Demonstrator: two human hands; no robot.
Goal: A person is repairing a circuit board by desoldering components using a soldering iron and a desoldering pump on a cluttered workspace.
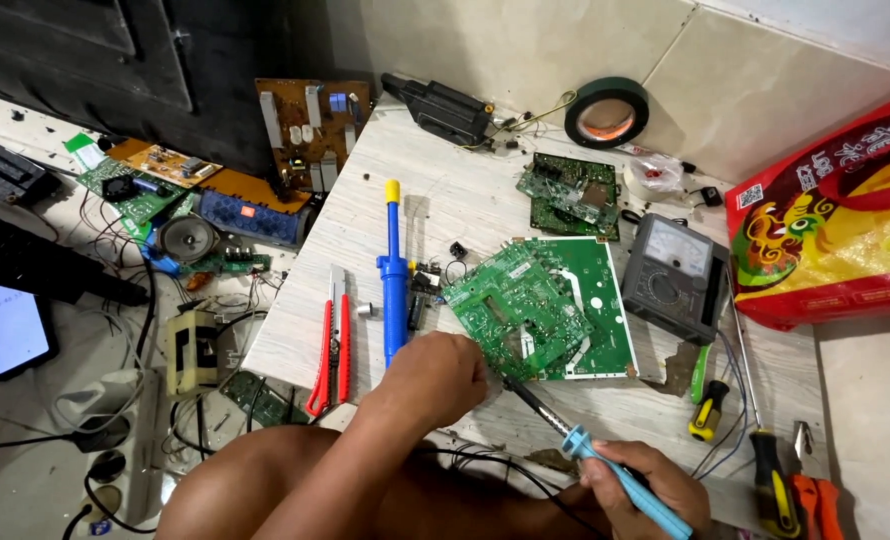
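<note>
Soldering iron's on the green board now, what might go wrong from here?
The soldering iron tip meets the circuit board right beside the left hand, so a slip may burn fingers. The iron's black cord trails past the forearm and might snag. The board lies tilted on another board and may shift.

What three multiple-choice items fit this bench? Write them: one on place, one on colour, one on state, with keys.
1. Where is the tape roll?
A. against the wall
B. on the board
C. in a hand

2. What colour is the iron's handle?
A. red
B. light blue
C. black

3. What is the right hand doing?
A. lying open
B. pressing the meter
C. gripping the iron

Key: 1 A, it leans at the wall; 2 B, the handle is pale blue; 3 C, fingers wrap the handle while the left hand rests at the green board.
</note>
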